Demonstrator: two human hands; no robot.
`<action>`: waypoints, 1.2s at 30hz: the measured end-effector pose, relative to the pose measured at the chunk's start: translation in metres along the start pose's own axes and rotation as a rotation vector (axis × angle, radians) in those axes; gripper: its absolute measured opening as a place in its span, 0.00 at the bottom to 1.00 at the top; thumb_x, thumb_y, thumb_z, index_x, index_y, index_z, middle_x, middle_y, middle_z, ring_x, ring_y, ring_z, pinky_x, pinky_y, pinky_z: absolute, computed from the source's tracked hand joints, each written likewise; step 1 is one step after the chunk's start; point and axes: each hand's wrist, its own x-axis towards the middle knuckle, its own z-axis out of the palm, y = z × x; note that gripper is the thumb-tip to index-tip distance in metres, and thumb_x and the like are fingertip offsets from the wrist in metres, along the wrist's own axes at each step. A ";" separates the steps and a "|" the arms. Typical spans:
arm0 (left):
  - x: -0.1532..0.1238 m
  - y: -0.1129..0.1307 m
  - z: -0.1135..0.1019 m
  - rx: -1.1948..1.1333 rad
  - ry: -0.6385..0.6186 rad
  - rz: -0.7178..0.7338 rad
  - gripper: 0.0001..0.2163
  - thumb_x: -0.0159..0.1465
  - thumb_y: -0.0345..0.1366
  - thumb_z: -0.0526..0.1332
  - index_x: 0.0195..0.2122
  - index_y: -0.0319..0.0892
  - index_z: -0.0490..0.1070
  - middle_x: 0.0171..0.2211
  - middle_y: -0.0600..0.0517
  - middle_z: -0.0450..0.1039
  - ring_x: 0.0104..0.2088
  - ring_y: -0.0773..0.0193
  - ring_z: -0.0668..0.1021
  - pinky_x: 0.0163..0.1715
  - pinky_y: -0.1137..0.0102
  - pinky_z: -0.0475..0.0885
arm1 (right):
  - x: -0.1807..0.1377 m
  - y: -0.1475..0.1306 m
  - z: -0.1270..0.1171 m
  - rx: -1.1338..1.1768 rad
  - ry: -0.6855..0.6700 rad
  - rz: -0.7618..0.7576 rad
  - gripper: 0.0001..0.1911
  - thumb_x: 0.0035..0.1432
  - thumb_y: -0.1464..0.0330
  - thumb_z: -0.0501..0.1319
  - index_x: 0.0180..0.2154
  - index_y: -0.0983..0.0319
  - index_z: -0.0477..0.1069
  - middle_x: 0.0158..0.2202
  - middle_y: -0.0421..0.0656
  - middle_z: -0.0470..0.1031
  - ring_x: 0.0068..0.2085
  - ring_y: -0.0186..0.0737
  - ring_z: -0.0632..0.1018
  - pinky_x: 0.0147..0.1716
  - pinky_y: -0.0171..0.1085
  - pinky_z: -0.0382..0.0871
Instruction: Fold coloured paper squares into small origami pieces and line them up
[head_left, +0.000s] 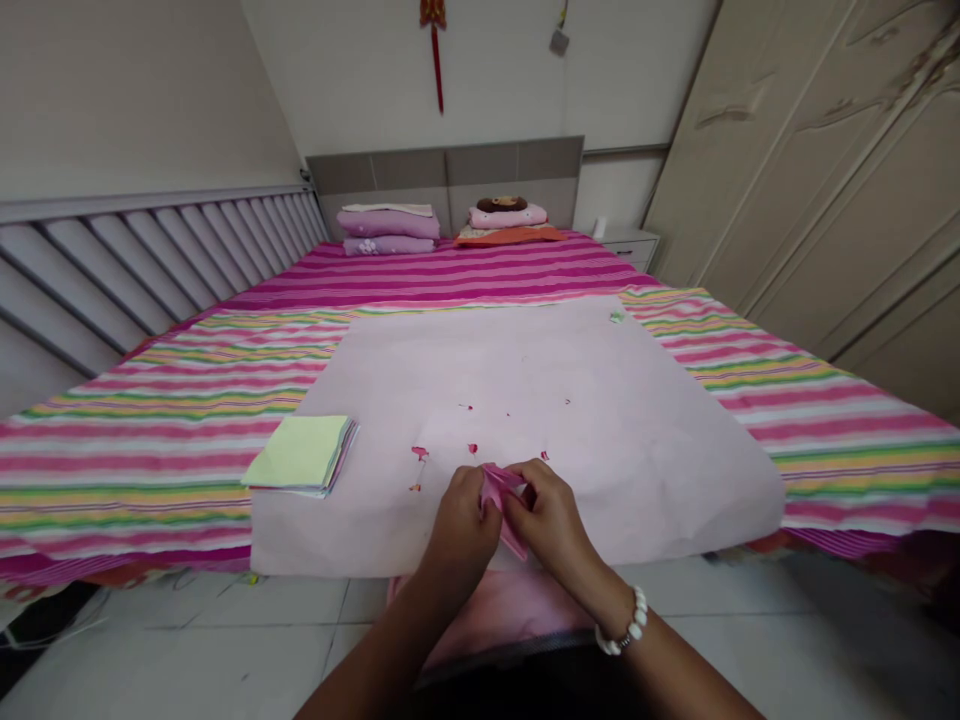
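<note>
Both my hands meet over the near edge of a large pale pink sheet (600, 440) spread on the bed. My left hand (459, 530) and my right hand (551, 520) each pinch a small folded piece of pink paper (501, 490) held between them. A white bead bracelet (626, 625) circles my right wrist. Small pink paper scraps (420, 453) lie on the sheet just beyond my fingers. A stack of coloured paper squares (304, 455), yellow-green on top, rests to the left of my hands.
The bed has a striped cover (787, 400) in pink, green and yellow. Folded purple bedding (386, 230) and pillows (510, 222) sit at the headboard. A slatted rail (150, 250) runs along the left; wardrobe doors (825, 150) stand on the right. White floor tiles (225, 640) lie below.
</note>
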 end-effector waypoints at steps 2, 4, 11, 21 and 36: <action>0.000 0.000 0.001 0.025 -0.005 0.031 0.13 0.52 0.21 0.52 0.36 0.40 0.68 0.34 0.48 0.68 0.36 0.57 0.71 0.37 0.64 0.66 | 0.000 0.000 0.000 -0.015 0.009 -0.026 0.14 0.46 0.80 0.55 0.33 0.62 0.73 0.30 0.43 0.71 0.30 0.40 0.71 0.29 0.36 0.63; 0.000 -0.001 0.001 0.044 -0.003 0.051 0.16 0.52 0.20 0.52 0.40 0.39 0.68 0.36 0.47 0.69 0.38 0.56 0.71 0.39 0.63 0.67 | 0.000 -0.001 0.000 -0.018 0.016 -0.042 0.14 0.45 0.81 0.54 0.32 0.62 0.73 0.30 0.43 0.71 0.32 0.40 0.71 0.30 0.36 0.63; 0.003 -0.005 0.002 -0.069 -0.008 -0.031 0.08 0.54 0.25 0.56 0.33 0.40 0.70 0.32 0.49 0.71 0.34 0.59 0.73 0.35 0.66 0.68 | 0.000 -0.001 -0.001 0.095 0.024 -0.013 0.15 0.44 0.80 0.54 0.31 0.60 0.75 0.29 0.42 0.72 0.30 0.39 0.71 0.29 0.36 0.63; 0.006 -0.007 -0.006 -0.502 -0.109 -0.368 0.14 0.53 0.29 0.59 0.41 0.39 0.75 0.16 0.58 0.70 0.17 0.68 0.69 0.22 0.72 0.66 | 0.002 0.014 -0.003 0.440 0.051 0.176 0.14 0.40 0.76 0.55 0.28 0.59 0.77 0.28 0.40 0.76 0.28 0.38 0.73 0.27 0.35 0.64; 0.008 -0.007 -0.019 -0.730 -0.183 -0.276 0.09 0.50 0.35 0.69 0.31 0.38 0.76 0.27 0.52 0.77 0.30 0.64 0.77 0.33 0.70 0.69 | 0.009 -0.003 -0.022 0.882 -0.088 0.496 0.09 0.42 0.64 0.69 0.23 0.63 0.74 0.19 0.40 0.73 0.22 0.34 0.70 0.24 0.34 0.64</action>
